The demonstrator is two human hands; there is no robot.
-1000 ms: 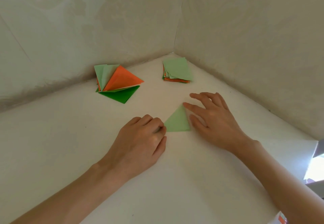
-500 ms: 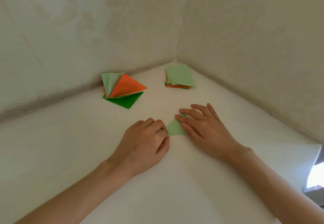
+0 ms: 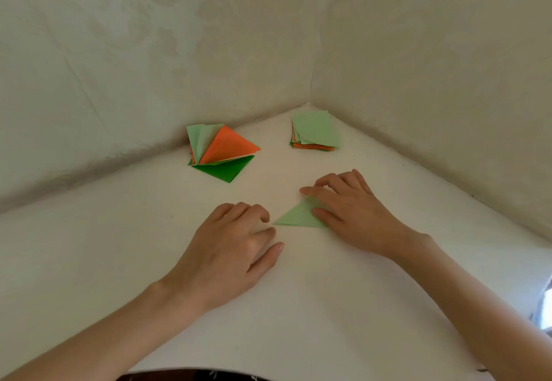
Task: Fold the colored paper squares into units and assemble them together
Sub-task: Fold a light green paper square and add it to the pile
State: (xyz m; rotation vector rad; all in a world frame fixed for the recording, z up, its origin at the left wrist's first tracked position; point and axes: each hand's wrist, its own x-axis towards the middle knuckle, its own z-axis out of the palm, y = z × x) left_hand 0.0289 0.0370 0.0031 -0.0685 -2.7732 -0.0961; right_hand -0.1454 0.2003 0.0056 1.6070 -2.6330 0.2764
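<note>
So from my end, nearest the front edge of the worktop (image 3: 298, 306) my left hand (image 3: 230, 249) sits knuckles up, fingers loosely curled and holding nothing, the index tip just beside the left point of the light green triangle (image 3: 297, 218). That's a square folded on the diagonal, lying flat mid-worktop. My right hand (image 3: 352, 216) lies across its right side, fingers spread and pressing it down, thumb on the paper; looks like I'm creasing, so this unit is only at its first fold, I'd guess. Further back by the left wall is the pile of folded units (image 3: 222, 152), orange, light green and dark green, fanned loosely, not joined as far as I can tell. In the far corner sits the stack of unfolded squares (image 3: 315, 133), still plenty. So folding is partway, assembly not started.
</note>
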